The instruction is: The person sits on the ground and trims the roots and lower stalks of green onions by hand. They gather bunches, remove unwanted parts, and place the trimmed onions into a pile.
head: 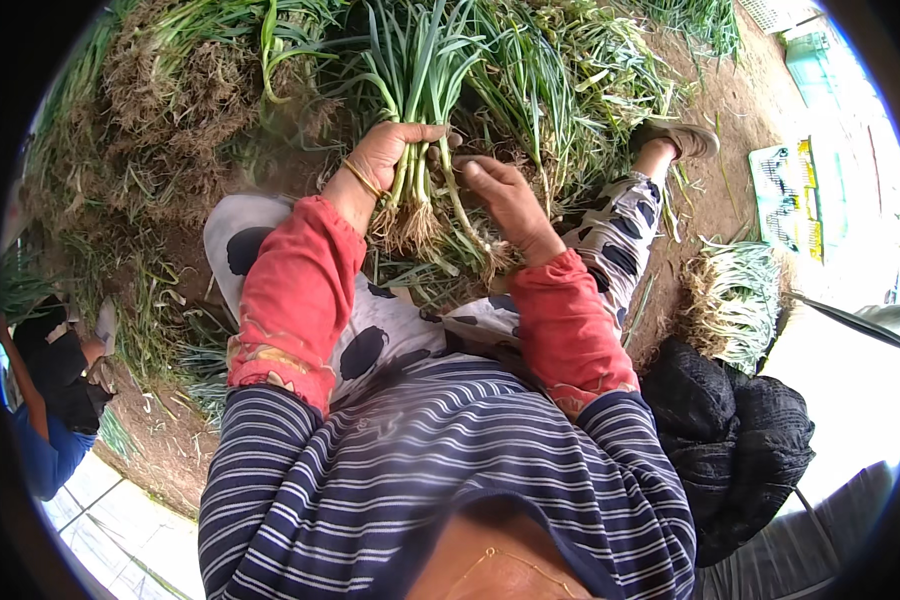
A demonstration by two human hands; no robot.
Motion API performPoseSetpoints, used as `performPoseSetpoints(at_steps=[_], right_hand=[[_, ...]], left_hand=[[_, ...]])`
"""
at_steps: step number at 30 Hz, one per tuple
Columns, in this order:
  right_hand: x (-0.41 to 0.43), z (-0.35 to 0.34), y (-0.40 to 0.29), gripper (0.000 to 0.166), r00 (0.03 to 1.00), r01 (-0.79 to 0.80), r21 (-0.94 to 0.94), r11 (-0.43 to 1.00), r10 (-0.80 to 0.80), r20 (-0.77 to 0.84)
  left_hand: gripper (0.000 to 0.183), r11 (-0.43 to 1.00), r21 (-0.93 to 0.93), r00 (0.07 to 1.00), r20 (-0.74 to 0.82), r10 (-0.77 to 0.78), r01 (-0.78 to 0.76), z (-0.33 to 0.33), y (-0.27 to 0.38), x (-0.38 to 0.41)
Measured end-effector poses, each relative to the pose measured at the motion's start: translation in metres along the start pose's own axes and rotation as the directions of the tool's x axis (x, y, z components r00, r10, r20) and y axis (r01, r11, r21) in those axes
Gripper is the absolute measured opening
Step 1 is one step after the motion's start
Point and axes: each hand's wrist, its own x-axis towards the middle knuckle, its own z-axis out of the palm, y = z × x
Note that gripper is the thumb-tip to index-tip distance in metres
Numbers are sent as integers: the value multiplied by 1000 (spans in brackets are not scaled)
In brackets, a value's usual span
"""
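My left hand (387, 154) is wrapped around a small bunch of leafy allium stalks (420, 67), thumb laid across the front. Green leaves fan out beyond the fist, and the pale stems end in brown roots (418, 219) towards me. One stalk (456, 196) stands apart on the bunch's right side, with dirtier, ragged roots. Beside that stalk is my right hand (506, 196), its fingers curled and thumb close to the forefinger. Whether it pinches anything there cannot be made out, since its fingertips are partly hidden.
Uprooted plants with soil-brown roots (187, 105) are heaped at the left; loose leaves (600, 67) lie ahead. At right are a bundle of alliums with pale stems (739, 304), a black bundle (720, 442) and a plastic crate (784, 195). Another person (56, 382) is at far left.
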Motion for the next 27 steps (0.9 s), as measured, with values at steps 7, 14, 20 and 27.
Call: performPoseSetpoints(at_steps=[7, 14, 20, 27], right_hand=[[-2, 33, -8, 13, 988, -43, 27, 999, 47, -150], [8, 27, -1, 13, 978, -5, 166, 986, 39, -204], [-36, 12, -12, 13, 981, -191, -124, 974, 191, -6], [-107, -13, 2, 26, 913, 43, -920, 391, 359, 195]], left_hand=[[17, 996, 61, 993, -95, 71, -65, 7, 0, -9], [14, 972, 189, 978, -130, 165, -139, 1, -5, -1], [10, 919, 283, 928, -173, 330, -274, -14, 12, -1], [10, 827, 417, 856, -183, 483, -377, -19, 35, -6]])
